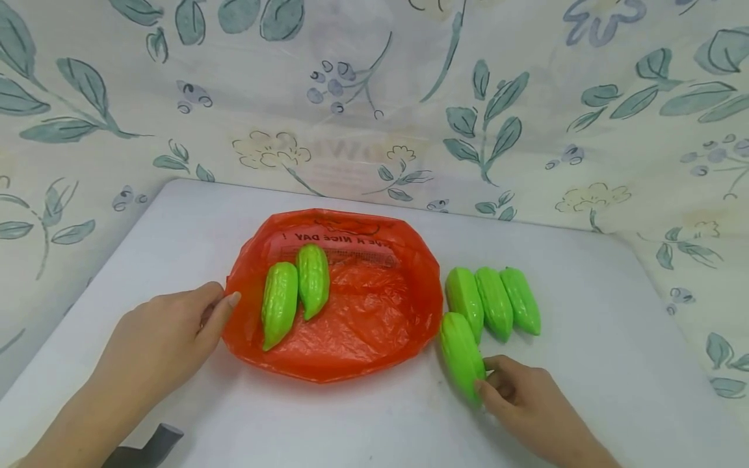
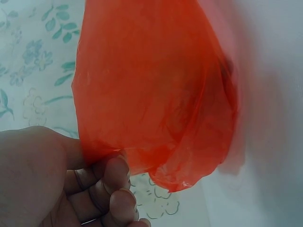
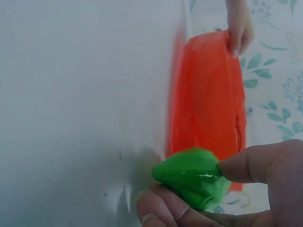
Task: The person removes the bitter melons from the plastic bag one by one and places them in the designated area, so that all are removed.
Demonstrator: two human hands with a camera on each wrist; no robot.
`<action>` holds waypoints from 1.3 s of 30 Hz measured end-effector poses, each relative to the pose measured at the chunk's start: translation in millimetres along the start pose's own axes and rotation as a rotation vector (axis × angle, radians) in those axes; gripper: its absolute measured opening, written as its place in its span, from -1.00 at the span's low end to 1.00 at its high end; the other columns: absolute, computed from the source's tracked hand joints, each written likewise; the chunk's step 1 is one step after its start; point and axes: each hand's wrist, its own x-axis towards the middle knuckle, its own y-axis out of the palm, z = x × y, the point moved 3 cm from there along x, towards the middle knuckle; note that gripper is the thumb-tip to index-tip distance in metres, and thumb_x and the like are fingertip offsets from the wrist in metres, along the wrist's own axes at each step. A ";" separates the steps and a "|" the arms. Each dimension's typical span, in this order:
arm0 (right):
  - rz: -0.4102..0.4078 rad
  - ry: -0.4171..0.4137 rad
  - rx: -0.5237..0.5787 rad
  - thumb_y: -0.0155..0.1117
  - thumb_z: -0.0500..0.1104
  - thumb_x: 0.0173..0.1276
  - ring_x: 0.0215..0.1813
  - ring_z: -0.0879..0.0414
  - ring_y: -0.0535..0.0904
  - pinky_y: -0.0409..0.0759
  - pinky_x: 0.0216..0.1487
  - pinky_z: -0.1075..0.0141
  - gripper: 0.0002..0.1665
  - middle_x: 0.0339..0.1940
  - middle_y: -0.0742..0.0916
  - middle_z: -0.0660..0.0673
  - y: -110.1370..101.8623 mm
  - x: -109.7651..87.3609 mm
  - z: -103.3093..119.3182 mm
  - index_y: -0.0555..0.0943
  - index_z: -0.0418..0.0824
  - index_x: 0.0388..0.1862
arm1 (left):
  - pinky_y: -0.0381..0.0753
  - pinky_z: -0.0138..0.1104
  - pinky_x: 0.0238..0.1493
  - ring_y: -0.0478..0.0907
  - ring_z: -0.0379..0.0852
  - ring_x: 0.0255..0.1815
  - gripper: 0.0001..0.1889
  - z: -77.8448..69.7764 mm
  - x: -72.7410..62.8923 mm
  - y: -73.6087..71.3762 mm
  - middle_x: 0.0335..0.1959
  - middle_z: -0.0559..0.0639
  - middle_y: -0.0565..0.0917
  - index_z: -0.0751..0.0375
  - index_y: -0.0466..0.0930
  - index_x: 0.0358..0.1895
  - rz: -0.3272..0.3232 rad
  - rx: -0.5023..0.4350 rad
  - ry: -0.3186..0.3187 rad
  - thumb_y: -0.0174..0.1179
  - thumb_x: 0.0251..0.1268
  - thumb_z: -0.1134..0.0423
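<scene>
An orange-red plastic bag (image 1: pixel 357 325) stands with its mouth spread wide on the white table. Two bright green, ridged vegetables shaped like bitter gourds (image 1: pixel 280 305) lie inside, toward its left. My left hand (image 1: pixel 166 328) pinches the bag's left rim between thumb and fingers; the left wrist view shows the thin film (image 2: pixel 151 80) in that pinch. My right hand (image 1: pixel 523 396) holds another green bitter gourd (image 1: pixel 461 351) by its near end, beside the bag's right rim. In the right wrist view the gourd (image 3: pixel 194 177) sits between thumb and fingers, its tip pointing left.
Three more green gourds (image 1: pixel 494 302) lie side by side on the table (image 1: pixel 597 312), just right of the bag. A dark grey object (image 1: pixel 149 448) shows at the lower left, partly behind the left forearm. Leaf-patterned cloth (image 1: pixel 374 149) hangs behind the table.
</scene>
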 end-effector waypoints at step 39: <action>0.037 0.208 -0.081 0.35 0.25 0.45 -0.36 0.14 0.56 0.58 -0.30 0.30 -0.52 -0.46 0.68 0.11 11.7 0.8 -0.5 0.71 -0.12 -0.02 | 0.74 0.06 -0.26 0.54 -0.10 -0.47 -0.63 0.7 1.0 0.1 -0.53 -0.14 0.58 0.35 0.63 0.03 0.007 -0.002 -0.014 0.26 0.52 0.05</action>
